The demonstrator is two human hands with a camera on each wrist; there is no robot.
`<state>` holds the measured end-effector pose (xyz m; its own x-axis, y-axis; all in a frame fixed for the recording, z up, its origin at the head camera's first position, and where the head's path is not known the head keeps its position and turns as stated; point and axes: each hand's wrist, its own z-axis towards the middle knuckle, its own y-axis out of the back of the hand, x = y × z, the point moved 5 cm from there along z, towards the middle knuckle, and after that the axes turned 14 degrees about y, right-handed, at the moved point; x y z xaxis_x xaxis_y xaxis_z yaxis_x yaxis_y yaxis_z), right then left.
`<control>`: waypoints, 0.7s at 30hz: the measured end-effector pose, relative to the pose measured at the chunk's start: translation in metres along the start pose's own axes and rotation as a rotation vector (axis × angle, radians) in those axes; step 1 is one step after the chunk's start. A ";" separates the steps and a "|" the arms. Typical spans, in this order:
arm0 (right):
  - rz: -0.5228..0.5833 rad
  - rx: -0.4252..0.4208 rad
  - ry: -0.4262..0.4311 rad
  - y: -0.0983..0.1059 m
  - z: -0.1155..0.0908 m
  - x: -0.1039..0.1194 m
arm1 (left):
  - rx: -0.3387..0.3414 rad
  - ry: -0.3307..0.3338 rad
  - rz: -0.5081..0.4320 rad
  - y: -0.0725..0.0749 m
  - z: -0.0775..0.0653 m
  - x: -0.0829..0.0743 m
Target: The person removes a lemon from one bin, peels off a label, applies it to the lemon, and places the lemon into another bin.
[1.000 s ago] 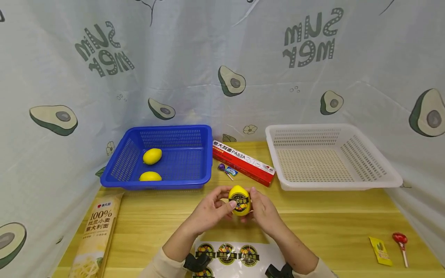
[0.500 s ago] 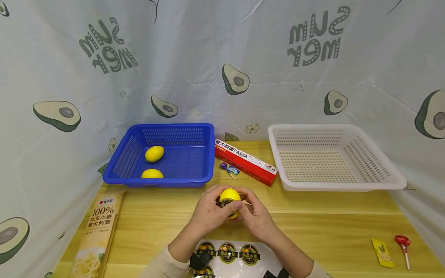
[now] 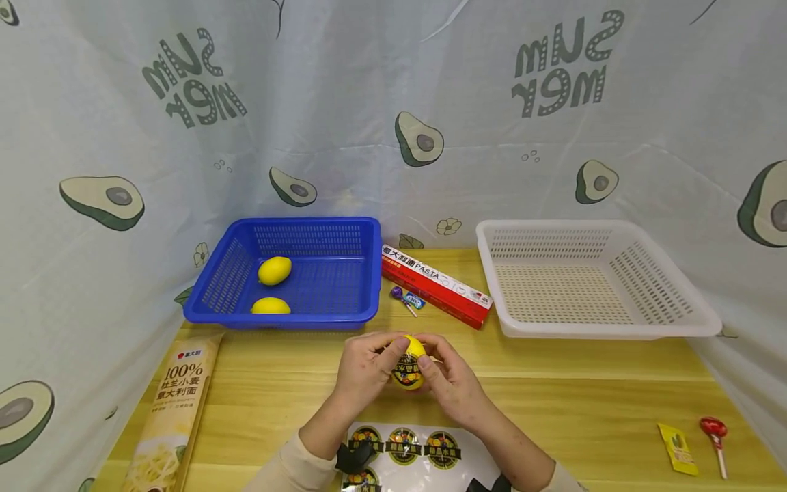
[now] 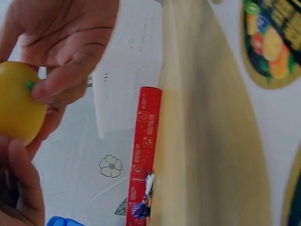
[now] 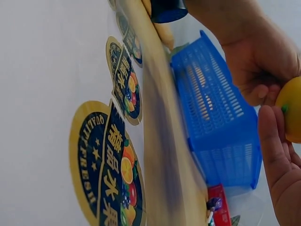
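Observation:
Between both hands, above the table's front middle, is a yellow lemon (image 3: 415,347) with a black and gold fruit label on its near side. My left hand (image 3: 364,369) grips it from the left, its thumb lying on the lemon by the label's upper edge. From the right, my right hand (image 3: 456,383) holds it too, with the thumb at the label's right side. The lemon's green-tipped end shows in the left wrist view, by a fingertip of the right hand (image 4: 66,42). Below the hands lies a white sheet of round fruit stickers (image 3: 404,447).
A blue basket (image 3: 335,321) with two lemons (image 3: 274,271) stands back left, a white basket (image 3: 605,329) back right. Between them lie a red pasta box (image 3: 436,287) and a purple lollipop (image 3: 397,293). A spaghetti pack (image 3: 172,410) is left; a yellow packet (image 3: 678,448) and red lollipop (image 3: 714,428) lie right.
Lemon and hands have shifted slightly left. The lemon was tilted and turned in the fingers; the left thumb has moved from the label's middle up to its upper edge. The right thumb now touches the label side.

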<state>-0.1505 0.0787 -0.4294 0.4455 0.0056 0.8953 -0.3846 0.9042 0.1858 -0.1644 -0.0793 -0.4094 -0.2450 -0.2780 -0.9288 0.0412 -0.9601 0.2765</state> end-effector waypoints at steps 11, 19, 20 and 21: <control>0.052 0.124 -0.188 0.018 0.003 -0.005 | 0.152 0.144 0.046 -0.005 0.001 0.001; -0.041 0.120 -0.239 0.029 0.004 -0.006 | 0.290 0.229 -0.130 -0.015 -0.002 0.003; -0.047 0.115 -0.246 0.029 0.004 -0.006 | 0.276 0.243 -0.143 -0.015 -0.002 0.004; -0.050 0.110 -0.255 0.029 0.004 -0.007 | 0.264 0.258 -0.149 -0.015 -0.001 0.005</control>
<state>-0.1684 0.1032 -0.4282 0.2536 -0.1581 0.9543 -0.4593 0.8486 0.2626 -0.1648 -0.0665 -0.4187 0.0231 -0.1664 -0.9858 -0.2348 -0.9594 0.1564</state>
